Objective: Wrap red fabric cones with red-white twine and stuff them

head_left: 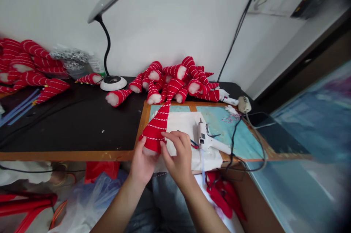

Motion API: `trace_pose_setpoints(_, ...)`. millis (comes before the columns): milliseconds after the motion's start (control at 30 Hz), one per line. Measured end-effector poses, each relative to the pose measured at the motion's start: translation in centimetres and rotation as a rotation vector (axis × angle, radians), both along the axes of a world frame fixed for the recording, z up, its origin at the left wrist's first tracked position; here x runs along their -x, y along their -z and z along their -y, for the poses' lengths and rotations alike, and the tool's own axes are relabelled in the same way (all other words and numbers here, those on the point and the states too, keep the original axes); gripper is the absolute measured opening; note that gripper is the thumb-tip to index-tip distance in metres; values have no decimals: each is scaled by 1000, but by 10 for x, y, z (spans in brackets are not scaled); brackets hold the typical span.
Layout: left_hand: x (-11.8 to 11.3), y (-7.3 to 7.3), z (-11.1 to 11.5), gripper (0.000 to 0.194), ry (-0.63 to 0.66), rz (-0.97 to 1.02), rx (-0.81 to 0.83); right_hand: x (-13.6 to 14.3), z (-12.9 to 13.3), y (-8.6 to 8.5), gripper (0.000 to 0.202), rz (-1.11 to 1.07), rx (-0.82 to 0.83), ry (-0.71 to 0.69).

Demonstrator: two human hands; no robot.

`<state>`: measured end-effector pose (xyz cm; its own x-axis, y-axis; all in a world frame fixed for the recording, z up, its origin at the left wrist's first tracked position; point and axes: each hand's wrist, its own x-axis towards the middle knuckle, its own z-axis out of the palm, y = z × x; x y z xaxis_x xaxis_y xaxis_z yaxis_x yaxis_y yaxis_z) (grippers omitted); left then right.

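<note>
A stuffed red fabric cone [156, 129] wound with red-and-white twisted cord is held over the table's front edge, its tip pointing up and away. My left hand [143, 163] is closed around its wide lower end, where a bit of white stuffing shows. With thumb and forefinger, my right hand [179, 154] pinches at the cone's lower right edge, near the end of a cord line. Just right of that hand, a white glue gun [210, 140] stands on a white sheet [179, 118], a clear glue stick hanging from its rear.
Many similar red cones [174, 79] are heaped behind, with another pile [24, 61] at far left. A desk lamp [113, 82] stands between them. Blue glue sticks [19, 110] lie at left. Cables [234, 136] and a power strip [244, 104] are at right. Red cloth pieces [226, 196] sit below.
</note>
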<state>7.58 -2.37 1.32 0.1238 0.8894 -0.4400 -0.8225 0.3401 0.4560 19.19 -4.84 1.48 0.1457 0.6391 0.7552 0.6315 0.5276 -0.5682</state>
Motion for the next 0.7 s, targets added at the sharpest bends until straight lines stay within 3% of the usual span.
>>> trace_pose_setpoints(100, 2, -13, -23, 32, 30, 27, -26, -18, 14, 2, 15, 21, -62, -206)
trace_pose_setpoints(167, 4, -27, -53, 33, -19, 26, -104, -32, 28, 10, 7, 21, -18, -377)
trace_pose_setpoints(267, 3, -60, -113, 33, -65, 67, -261, -48, 53, 37, 22, -29, 182, -561)
trace_pose_setpoints(333, -2, -82, -146, 47, 22, 50, -349, -51, 70, 61, 31, -88, 315, -624)
trace_pose_setpoints(400, -12, -95, -160, 58, 145, -2, -283, -52, 87, 84, 35, -178, 425, -636)
trace_pose_setpoints(467, -25, -95, -150, 54, 248, -46, -257, -58, 102, 104, 36, -307, 535, -608)
trace_pose_setpoints(533, -33, -81, -121, 38, 395, -112, -311, -73, 117, 119, 35, -448, 597, -477)
trace_pose_setpoints(600, -33, -61, -87, 29, 573, -190, -403, -100, 135, 132, 35, -572, 585, -200)
trace_pose_setpoints(700, -13, -34, -49, 31, 648, -337, -606, -154, 167, 161, 40, -693, 568, 259)
